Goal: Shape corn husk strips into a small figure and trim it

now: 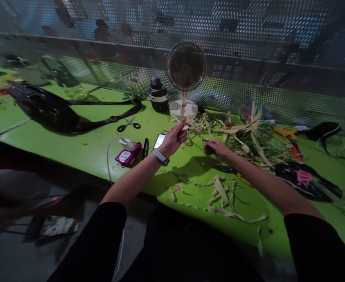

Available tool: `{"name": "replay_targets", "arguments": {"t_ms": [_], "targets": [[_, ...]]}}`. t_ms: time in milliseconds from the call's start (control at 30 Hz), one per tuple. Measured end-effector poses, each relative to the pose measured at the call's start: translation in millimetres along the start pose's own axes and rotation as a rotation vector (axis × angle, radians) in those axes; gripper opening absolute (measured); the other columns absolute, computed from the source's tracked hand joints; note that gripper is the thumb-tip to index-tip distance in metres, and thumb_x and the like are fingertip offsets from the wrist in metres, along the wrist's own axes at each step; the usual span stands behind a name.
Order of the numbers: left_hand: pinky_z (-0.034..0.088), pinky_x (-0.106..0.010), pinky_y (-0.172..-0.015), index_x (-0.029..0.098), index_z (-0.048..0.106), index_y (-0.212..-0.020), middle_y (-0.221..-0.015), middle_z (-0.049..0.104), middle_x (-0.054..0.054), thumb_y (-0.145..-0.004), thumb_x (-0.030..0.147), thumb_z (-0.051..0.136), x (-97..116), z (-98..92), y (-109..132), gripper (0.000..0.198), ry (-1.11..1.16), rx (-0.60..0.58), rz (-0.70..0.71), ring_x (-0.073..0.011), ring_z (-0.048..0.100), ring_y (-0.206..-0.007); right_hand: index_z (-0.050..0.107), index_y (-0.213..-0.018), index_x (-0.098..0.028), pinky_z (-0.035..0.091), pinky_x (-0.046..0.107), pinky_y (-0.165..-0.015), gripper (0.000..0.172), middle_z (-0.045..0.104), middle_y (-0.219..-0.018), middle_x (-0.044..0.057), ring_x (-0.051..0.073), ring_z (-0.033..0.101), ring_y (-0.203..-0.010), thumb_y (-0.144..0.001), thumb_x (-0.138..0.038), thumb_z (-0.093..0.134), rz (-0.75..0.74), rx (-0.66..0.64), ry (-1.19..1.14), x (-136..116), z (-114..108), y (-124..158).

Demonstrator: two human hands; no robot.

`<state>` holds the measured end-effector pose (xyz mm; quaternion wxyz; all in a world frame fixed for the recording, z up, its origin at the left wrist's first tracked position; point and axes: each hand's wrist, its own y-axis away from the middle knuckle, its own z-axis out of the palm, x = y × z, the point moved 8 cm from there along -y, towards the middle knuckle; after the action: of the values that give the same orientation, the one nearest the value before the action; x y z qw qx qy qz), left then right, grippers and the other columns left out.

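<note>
My left hand (174,140), with a watch at its wrist, is closed over the table, its fingers pinching a pale dried husk strip (185,127). To its right, my right hand (217,148) is closed too. Its fingertips pinch a thin stem-like piece (203,139), too small to make out fully. Just beyond both hands lies a heap of dry, pale husks (201,124) mixed with green stalks. Partly behind my left wrist is a phone (159,140) with a lit screen. Loose husk scraps (220,191) lie on the near side of the table.
A round fan (186,66) and a dark bottle (158,96) stand at the back. Scissors (128,124), a magenta power strip (128,155) and a black bag (49,109) lie leftward on the green table (102,150). A pink flower (304,177) lies at right. Perforated mesh (248,51) rises behind.
</note>
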<state>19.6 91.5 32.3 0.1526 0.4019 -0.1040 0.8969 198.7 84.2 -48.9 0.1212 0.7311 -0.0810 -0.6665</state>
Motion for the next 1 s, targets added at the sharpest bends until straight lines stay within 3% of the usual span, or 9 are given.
{"name": "replay_targets", "arguments": {"t_ms": [267,400,500,600,700,833,1000], "targets": [[0.024,-0.017,-0.042,0.012,0.062,-0.074,-0.047,0.034,0.008,-0.086,0.031,0.062,-2,11.9,-10,0.023,-0.045,-0.055,-0.032,-0.0034,0.030,-0.041,0.056,-0.056,-0.014,0.045,0.020,-0.044,0.038,0.058,-0.046,0.002,0.008,0.053,-0.040,-0.079,-0.042,0.070,-0.060,0.222,0.121,-9,-84,-6],[0.024,-0.017,-0.042,0.012,0.062,-0.074,-0.049,0.038,0.007,-0.081,0.033,0.069,-7,15.1,-13,0.023,-0.111,-0.079,-0.005,-0.0034,0.032,-0.043,0.053,-0.057,-0.017,0.043,0.021,-0.045,0.042,0.055,-0.047,0.000,0.009,0.052,-0.043,-0.079,-0.051,0.066,-0.145,0.326,0.136,-25,-101,-7],[0.024,-0.017,-0.042,0.013,0.064,-0.077,-0.053,0.042,0.006,-0.076,0.041,0.073,-19,20.8,-13,0.029,-0.231,-0.140,-0.008,-0.0037,0.036,-0.045,0.052,-0.058,-0.020,0.044,0.023,-0.049,0.048,0.054,-0.049,-0.001,0.010,0.053,-0.047,-0.078,-0.063,0.060,-0.247,0.339,0.150,-46,-93,-4],[0.024,-0.018,-0.042,0.014,0.063,-0.078,-0.054,0.042,0.006,-0.072,0.045,0.074,-29,28.9,-14,0.033,-0.292,-0.190,-0.009,-0.0038,0.036,-0.045,0.052,-0.053,-0.020,0.044,0.023,-0.053,0.059,0.055,-0.049,0.000,0.010,0.051,-0.049,-0.076,-0.074,0.051,-0.346,0.285,0.182,-68,-68,2],[0.024,-0.018,-0.042,0.015,0.059,-0.074,-0.055,0.042,0.007,-0.071,0.048,0.074,-39,35.1,-14,0.037,-0.329,-0.215,-0.031,-0.0035,0.035,-0.045,0.046,-0.045,-0.020,0.034,0.023,-0.046,0.069,0.044,-0.040,-0.002,0.009,0.041,-0.042,-0.075,-0.081,0.039,-0.412,0.075,0.253,-84,-27,6],[0.026,-0.018,-0.043,0.016,0.055,-0.071,-0.055,0.044,0.006,-0.073,0.049,0.071,-53,37.7,-12,0.038,-0.411,-0.271,-0.073,-0.0041,0.037,-0.045,0.038,-0.045,-0.021,0.022,0.024,-0.041,0.061,0.031,-0.039,-0.006,0.007,0.027,-0.039,-0.070,-0.074,0.056,-0.378,-0.073,0.211,-84,7,5],[0.029,-0.019,-0.041,0.017,0.051,-0.068,-0.053,0.045,0.005,-0.072,0.053,0.069,-66,28.1,-16,0.041,-0.297,-0.229,-0.190,-0.0055,0.040,-0.043,0.045,-0.056,-0.021,0.023,0.024,-0.044,0.050,0.036,-0.045,-0.007,0.008,0.029,-0.042,-0.070,-0.067,0.059,-0.383,-0.122,0.168,-75,19,-1]]}}
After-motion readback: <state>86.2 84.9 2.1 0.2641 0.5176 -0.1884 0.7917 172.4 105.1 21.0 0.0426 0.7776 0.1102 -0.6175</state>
